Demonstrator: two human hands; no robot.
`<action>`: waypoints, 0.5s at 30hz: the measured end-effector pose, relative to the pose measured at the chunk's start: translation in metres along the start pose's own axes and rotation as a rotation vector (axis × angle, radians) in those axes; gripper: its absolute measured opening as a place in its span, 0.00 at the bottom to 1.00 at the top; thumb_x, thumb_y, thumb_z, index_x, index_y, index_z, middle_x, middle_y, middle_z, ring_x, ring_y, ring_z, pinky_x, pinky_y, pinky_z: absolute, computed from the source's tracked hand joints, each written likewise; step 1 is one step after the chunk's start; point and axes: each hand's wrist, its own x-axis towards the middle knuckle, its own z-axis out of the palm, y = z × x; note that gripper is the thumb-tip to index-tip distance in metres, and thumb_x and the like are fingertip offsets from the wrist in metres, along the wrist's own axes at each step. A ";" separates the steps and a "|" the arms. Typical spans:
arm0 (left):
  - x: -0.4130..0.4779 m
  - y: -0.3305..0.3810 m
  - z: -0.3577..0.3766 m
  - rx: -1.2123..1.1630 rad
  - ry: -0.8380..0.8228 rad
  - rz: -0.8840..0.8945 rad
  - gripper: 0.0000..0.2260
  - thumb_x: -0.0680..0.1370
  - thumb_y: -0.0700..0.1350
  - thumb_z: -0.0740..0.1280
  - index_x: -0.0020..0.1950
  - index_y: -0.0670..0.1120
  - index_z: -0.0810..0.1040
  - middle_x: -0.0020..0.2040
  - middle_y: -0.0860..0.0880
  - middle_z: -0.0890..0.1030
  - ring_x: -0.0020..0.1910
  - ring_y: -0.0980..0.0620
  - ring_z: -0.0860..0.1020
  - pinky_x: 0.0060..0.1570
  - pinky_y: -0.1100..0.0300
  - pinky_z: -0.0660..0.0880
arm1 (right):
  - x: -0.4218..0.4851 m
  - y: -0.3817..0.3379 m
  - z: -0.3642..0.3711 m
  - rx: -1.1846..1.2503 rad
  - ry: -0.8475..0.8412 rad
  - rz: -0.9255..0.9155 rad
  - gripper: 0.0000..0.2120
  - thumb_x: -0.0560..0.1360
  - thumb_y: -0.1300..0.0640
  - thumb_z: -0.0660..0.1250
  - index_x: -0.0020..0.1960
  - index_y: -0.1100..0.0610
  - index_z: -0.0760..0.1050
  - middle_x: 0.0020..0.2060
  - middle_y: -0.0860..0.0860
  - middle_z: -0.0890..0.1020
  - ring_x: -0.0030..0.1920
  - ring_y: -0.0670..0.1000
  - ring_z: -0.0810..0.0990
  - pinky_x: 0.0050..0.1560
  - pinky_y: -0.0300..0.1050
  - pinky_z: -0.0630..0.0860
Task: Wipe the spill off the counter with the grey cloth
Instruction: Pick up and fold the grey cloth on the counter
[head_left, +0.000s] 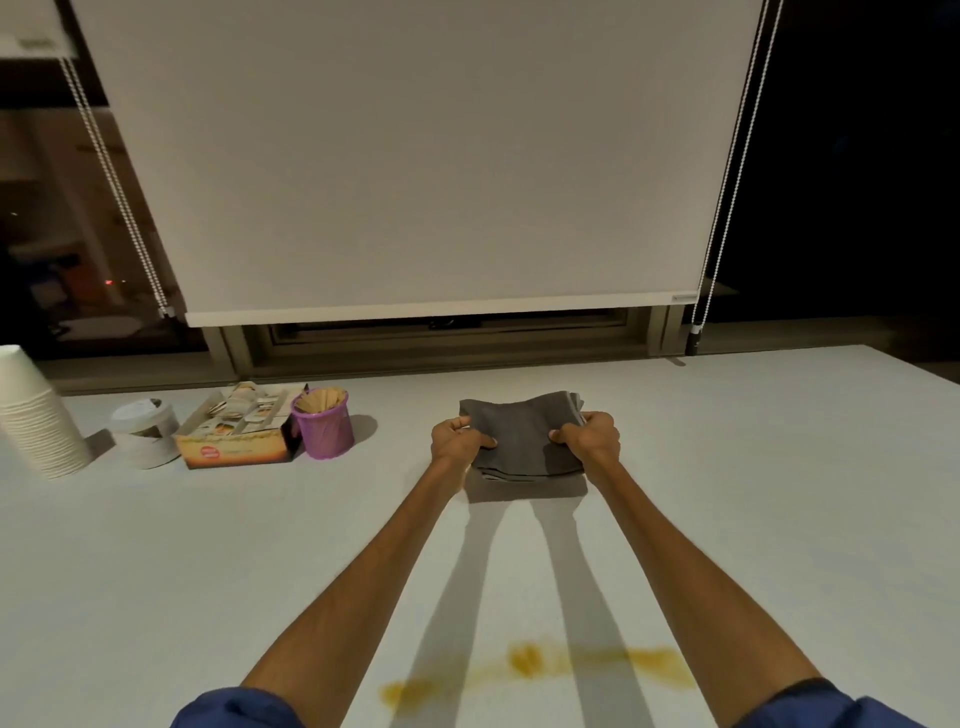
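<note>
A folded grey cloth (522, 436) is held a little above the white counter (753, 493), its shadow lying just beneath it. My left hand (460, 439) grips the cloth's left edge and my right hand (592, 436) grips its right edge, both arms stretched forward. An orange-yellow spill (535, 662) smears across the counter close to me, running from lower left to right, partly crossed by my arms' shadows.
At the left stand a purple cup of wooden sticks (324, 423), an open box of sachets (241, 431), a white lidded tub (145, 431) and a stack of white paper cups (36, 415). A lowered roller blind (415, 156) hangs behind the counter.
</note>
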 end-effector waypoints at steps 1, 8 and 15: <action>-0.006 0.000 -0.007 -0.007 0.004 0.005 0.19 0.68 0.27 0.71 0.58 0.36 0.78 0.58 0.39 0.81 0.55 0.38 0.80 0.57 0.46 0.80 | -0.009 -0.001 0.002 0.012 0.005 -0.002 0.22 0.71 0.57 0.76 0.61 0.62 0.75 0.55 0.60 0.82 0.54 0.60 0.82 0.57 0.56 0.80; -0.041 -0.004 -0.056 -0.039 0.013 0.056 0.12 0.69 0.27 0.70 0.50 0.37 0.80 0.50 0.43 0.81 0.46 0.43 0.80 0.46 0.53 0.81 | -0.069 -0.004 0.019 0.050 0.013 -0.032 0.22 0.72 0.58 0.76 0.63 0.61 0.75 0.56 0.59 0.82 0.53 0.60 0.82 0.56 0.54 0.81; -0.066 -0.013 -0.111 -0.028 -0.001 0.068 0.14 0.68 0.28 0.72 0.53 0.34 0.80 0.52 0.40 0.82 0.50 0.40 0.80 0.52 0.49 0.80 | -0.122 -0.006 0.039 0.053 0.021 -0.045 0.23 0.71 0.58 0.76 0.63 0.61 0.75 0.57 0.58 0.82 0.54 0.60 0.82 0.56 0.54 0.81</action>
